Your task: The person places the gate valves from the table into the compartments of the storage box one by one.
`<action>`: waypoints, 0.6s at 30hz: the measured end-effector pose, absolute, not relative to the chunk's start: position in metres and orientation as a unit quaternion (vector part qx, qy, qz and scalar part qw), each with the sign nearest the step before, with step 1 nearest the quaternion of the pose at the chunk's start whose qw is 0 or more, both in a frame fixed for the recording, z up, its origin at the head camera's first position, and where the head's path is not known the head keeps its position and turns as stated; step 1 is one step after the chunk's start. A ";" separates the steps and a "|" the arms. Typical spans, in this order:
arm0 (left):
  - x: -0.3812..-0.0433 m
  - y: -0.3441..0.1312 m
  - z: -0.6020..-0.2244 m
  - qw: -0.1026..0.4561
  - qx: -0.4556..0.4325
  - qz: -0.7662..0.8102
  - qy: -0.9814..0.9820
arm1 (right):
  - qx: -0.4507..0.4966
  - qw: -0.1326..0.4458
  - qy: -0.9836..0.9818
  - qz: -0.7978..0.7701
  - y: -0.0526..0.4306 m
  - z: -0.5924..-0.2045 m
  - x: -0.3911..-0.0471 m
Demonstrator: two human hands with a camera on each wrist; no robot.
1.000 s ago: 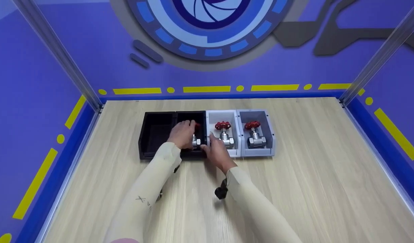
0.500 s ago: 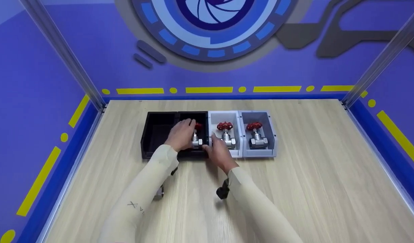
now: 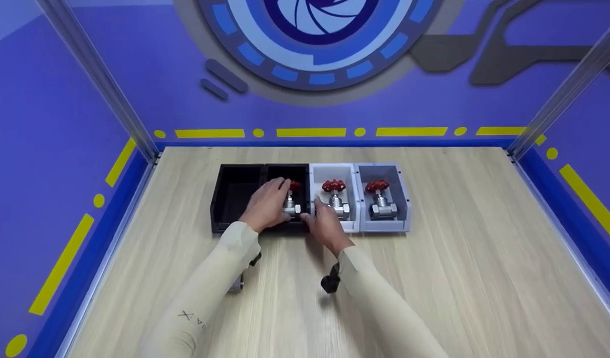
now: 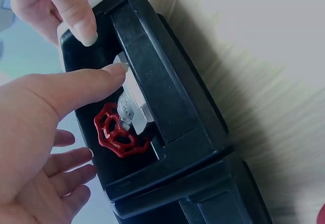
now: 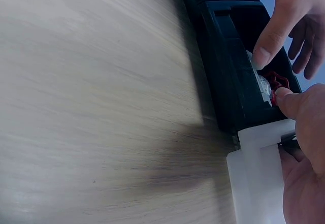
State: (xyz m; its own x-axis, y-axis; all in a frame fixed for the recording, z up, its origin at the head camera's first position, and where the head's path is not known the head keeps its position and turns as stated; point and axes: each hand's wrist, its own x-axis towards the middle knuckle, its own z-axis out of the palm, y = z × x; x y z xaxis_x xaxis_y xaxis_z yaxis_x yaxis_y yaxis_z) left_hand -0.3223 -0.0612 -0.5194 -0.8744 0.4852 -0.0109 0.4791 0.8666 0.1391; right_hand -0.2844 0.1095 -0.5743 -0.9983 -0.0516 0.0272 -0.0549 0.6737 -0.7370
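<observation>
A gate valve (image 3: pixel 293 209) with a red handwheel (image 4: pixel 121 132) sits in the second black bin (image 4: pixel 170 97). My left hand (image 3: pixel 265 205) is over this bin, its thumb tip (image 4: pixel 116 69) at the valve's silver body and its other fingers loosely bent near the back rim. My right hand (image 3: pixel 326 228) straddles the side walls between this bin and the white bin (image 5: pixel 256 183). Its thumb is on the black side by the valve, its fingers on the white side, pinching the walls. Another red-wheeled valve (image 3: pixel 333 186) stands in the white bin, partly hidden by that hand.
The grey bin (image 3: pixel 406 221) at the right end holds a third valve (image 3: pixel 383 211). A black bin (image 3: pixel 235 199) forms the left end of the row. Part of a metal fitting (image 3: pixel 237 284) shows beside the left forearm on the wooden table (image 3: pixel 483 248). Blue panels enclose the table's back and sides.
My left hand has eased slightly left and toward me over the black bin. The right hand stays at the bin walls. The head view has shifted a little.
</observation>
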 end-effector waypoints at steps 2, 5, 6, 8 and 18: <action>-0.319 -0.062 -0.519 0.024 0.249 0.073 0.966 | 0.028 0.000 -0.914 0.405 0.110 -0.574 -0.285; -0.315 -0.063 -0.517 0.019 0.247 0.084 0.965 | 0.029 0.000 -0.914 0.405 0.109 -0.575 -0.285; -0.313 -0.063 -0.517 0.017 0.246 0.088 0.965 | 0.028 0.000 -0.914 0.406 0.109 -0.575 -0.285; -0.310 -0.064 -0.516 0.011 0.244 0.097 0.965 | 0.027 0.000 -0.914 0.406 0.109 -0.575 -0.285; -0.299 -0.070 -0.516 -0.016 0.252 0.129 0.959 | 0.028 0.003 -0.913 0.407 0.110 -0.575 -0.286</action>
